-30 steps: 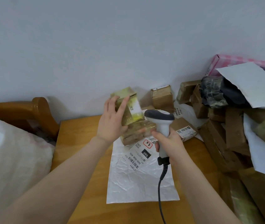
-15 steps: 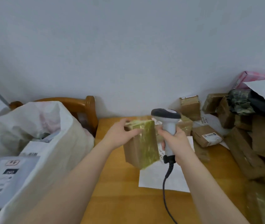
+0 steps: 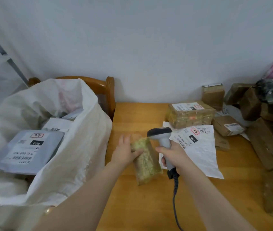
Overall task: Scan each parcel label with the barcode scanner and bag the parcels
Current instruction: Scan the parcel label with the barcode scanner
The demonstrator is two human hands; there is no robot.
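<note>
Wall (image 3: pixel 132 39): plain, pale grey-white, unmarked, filling the upper half of the view and meeting the tabletop's far edge.
Tabletop (image 3: pixel 149 205): varnished wood, honey-orange with faint grain, set against the wall.
Chair (image 3: pixel 110 90): glossy orange-brown wood, curved top rail ending in a rounded post, just beside the tabletop's far left corner; seat hidden.
Bar (image 3: pixel 4 52): thin, grey, metal-looking, running diagonally across the upper-left corner; the pale surface beneath it is too blurred to identify.
Light: soft, even, cool; shadows faint, with one dim band along the wall's base.
</note>
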